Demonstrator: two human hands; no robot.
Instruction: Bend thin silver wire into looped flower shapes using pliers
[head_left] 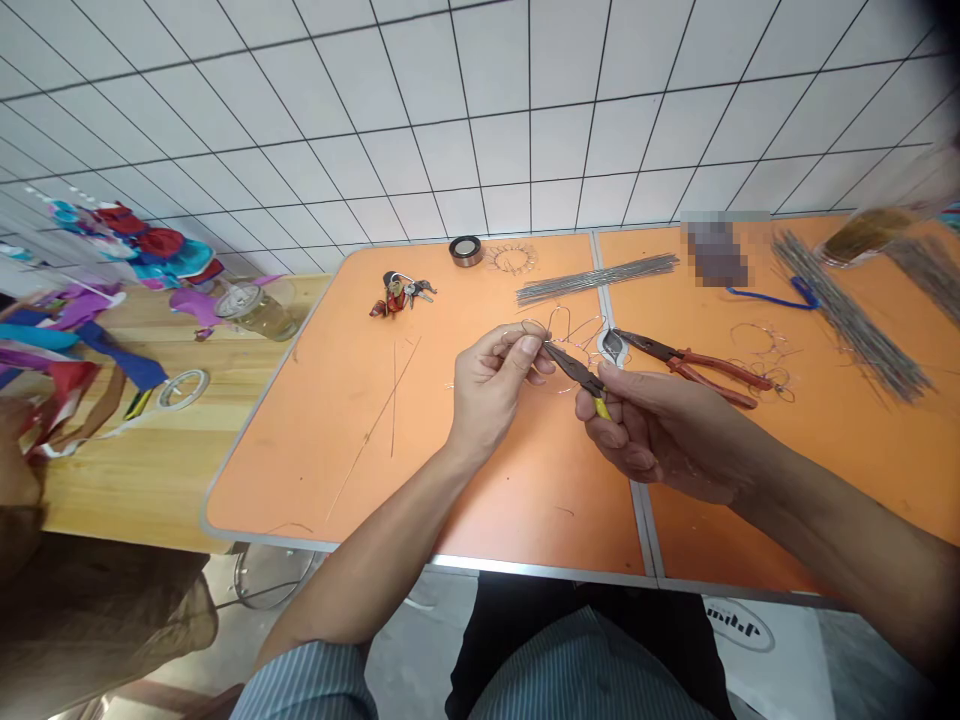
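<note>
Over the middle of the orange table, my left hand pinches a thin bent wire between thumb and fingers. My right hand is closed around needle-nose pliers with yellow grips. Their dark jaws point left and meet the wire at my left fingertips; whether the jaws clamp it is too small to tell. Just beyond my right hand lies a second pair of pliers with orange-red handles. A small white-and-dark oval item rests by its tip.
A bundle of straight wires lies behind my hands, with black tape and keys farther left. Another wire bundle sits at right. Loose wires lie left. A person sits at the wooden table with ribbons and a jar.
</note>
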